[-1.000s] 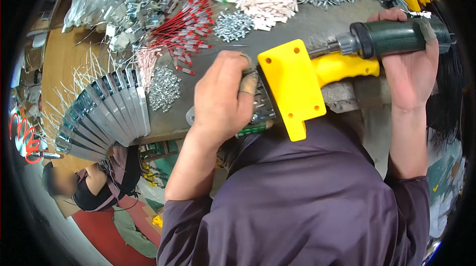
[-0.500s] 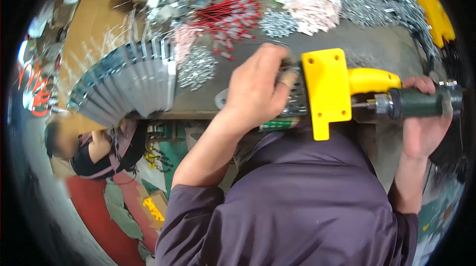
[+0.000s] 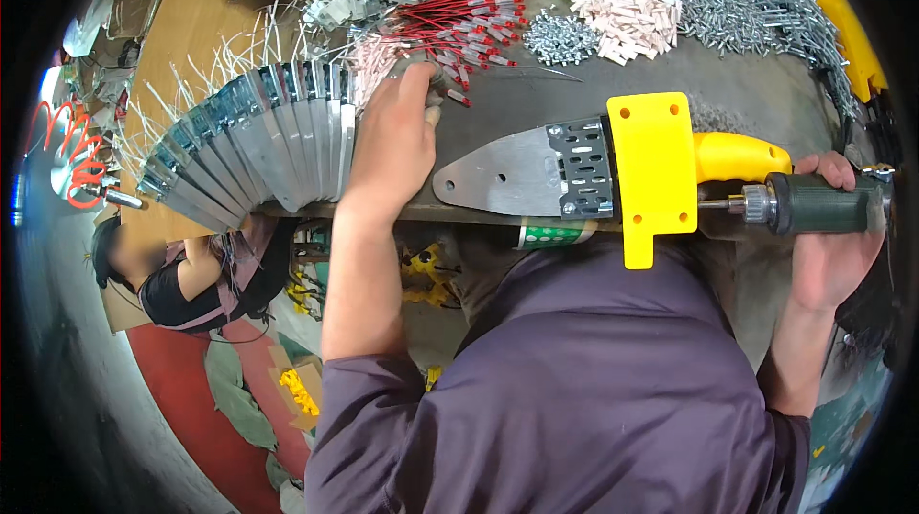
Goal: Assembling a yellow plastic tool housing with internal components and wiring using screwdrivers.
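- Yellow-handled tool sits right of the frame's centre, between the left hand and right hand.
- Long axis: nearly level; tapered metal plate points left, handle right.
- Right hand grips a green driver.
- Left hand: fingers bent; cannot tell whether anything is held.

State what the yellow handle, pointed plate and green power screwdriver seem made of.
Yellow handle: probably moulded plastic, satin, from its even colour and rounded grip.
Pointed plate: metal, perhaps steel or aluminium, dull grey with a soft sheen.
Green power screwdriver: smooth, dark body, plastic or painted metal; the look leaves it open.
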Demonstrator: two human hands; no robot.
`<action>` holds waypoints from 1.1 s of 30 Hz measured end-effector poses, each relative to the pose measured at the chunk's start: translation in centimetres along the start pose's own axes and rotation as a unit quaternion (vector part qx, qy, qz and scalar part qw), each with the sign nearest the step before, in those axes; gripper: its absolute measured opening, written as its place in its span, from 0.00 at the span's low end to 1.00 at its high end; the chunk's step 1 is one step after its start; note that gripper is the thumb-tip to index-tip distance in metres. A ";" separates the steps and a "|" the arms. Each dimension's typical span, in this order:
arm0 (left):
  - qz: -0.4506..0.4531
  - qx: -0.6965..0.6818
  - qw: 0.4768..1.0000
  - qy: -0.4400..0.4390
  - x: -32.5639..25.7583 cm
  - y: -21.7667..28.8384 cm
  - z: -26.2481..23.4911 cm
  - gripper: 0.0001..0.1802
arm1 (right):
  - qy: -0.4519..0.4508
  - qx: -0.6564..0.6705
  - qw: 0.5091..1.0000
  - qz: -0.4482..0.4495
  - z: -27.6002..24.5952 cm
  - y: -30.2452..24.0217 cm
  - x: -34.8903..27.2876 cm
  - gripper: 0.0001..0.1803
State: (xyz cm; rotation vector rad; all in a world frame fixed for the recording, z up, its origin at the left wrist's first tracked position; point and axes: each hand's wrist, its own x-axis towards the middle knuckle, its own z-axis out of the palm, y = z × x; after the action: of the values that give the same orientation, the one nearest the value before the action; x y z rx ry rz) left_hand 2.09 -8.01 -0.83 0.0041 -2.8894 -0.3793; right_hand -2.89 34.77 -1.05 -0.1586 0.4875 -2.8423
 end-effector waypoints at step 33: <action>0.236 -0.179 0.954 0.052 -3.0 9.8 3.2 0.21 | -0.015 0.014 1.000 0.001 -0.1 0.7 -0.6 0.22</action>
State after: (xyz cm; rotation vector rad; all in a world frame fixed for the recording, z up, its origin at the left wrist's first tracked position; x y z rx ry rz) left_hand 4.57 2.35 -1.99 -0.6884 -2.5585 -0.7654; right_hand -2.19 34.32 -1.42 -0.1952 0.4405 -2.8397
